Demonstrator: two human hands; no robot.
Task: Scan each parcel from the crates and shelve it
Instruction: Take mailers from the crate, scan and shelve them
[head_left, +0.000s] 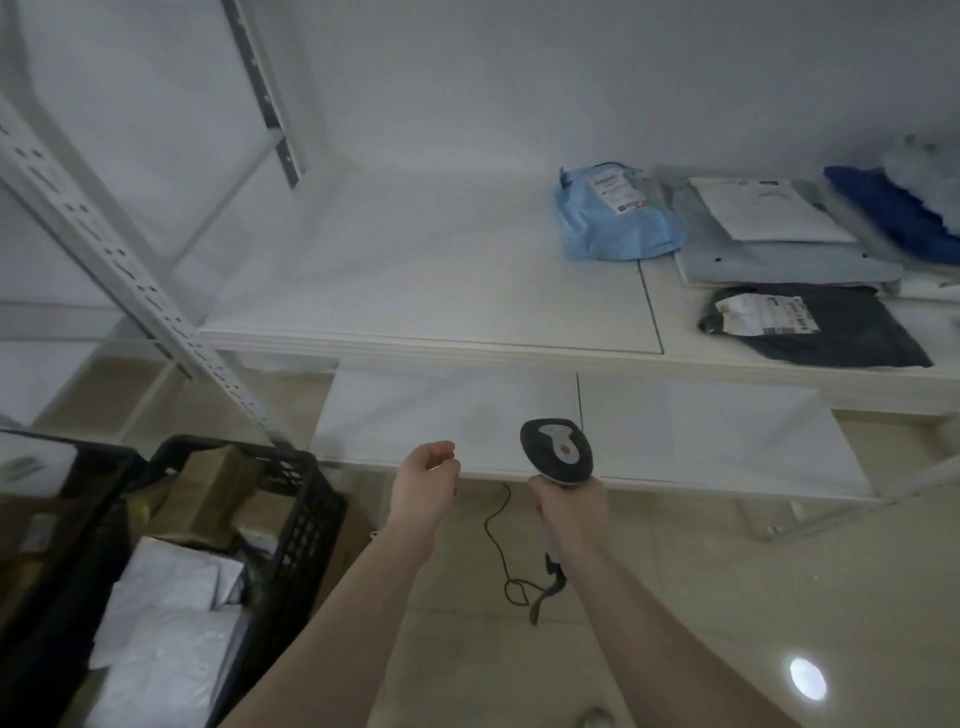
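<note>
Gripping the smooth plastic scanner (557, 451) upright, rounded head toward the shelf (467, 343), right hand (571, 512); left hand (423, 480) loosely curled, empty.

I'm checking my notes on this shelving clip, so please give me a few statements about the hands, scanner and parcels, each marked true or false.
1. The right hand grips the scanner. True.
2. The left hand holds a parcel. False: it holds nothing, its fingers loosely curled.
3. A light blue parcel lies on the upper shelf. True.
4. The black crate stands on the upper shelf. False: it stands on the floor at the left, with parcels inside.
5. The dark parcel carries a label. True.
</note>
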